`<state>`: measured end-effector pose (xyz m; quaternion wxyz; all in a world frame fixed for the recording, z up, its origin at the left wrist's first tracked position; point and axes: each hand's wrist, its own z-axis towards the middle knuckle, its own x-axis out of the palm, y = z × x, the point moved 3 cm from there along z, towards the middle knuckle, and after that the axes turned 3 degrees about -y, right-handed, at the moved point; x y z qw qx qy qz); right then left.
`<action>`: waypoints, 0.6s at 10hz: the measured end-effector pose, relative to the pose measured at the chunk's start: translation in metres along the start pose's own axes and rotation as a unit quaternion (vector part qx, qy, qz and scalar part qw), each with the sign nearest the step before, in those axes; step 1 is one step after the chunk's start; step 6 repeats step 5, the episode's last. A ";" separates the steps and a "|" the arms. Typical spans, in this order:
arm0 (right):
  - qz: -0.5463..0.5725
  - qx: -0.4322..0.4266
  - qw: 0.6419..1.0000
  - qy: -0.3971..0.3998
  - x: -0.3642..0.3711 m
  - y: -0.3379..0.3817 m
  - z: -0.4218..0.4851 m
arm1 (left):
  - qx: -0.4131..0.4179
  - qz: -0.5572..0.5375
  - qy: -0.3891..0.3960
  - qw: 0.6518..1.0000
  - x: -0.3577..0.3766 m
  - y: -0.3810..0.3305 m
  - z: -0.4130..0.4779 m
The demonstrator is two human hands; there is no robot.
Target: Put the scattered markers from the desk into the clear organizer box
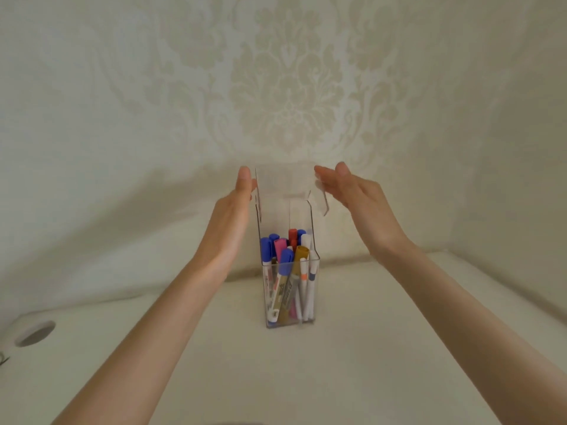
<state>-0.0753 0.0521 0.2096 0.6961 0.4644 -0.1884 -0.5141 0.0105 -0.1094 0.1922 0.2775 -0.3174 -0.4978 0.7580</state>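
Observation:
A tall clear organizer box [310,228] stands upright on the white desk in the middle of the view. Several markers [287,271] with blue, pink, red, ochre and white caps stand inside it, leaning together. The box's top flaps are raised. My left hand [231,219] is at the left side of the upper box, fingers straight, fingertips by the left flap. My right hand [359,191] is at the right side, fingers spread, fingertips touching or nearly touching the right flap. Neither hand holds a marker.
The white desk [352,348] runs back to a cream patterned wall. A round cable hole [35,333] sits in the desk at the far left edge.

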 end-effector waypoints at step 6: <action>0.015 0.031 0.999 -0.016 0.020 -0.054 -0.053 | -0.001 0.005 0.056 0.998 0.011 0.035 -0.049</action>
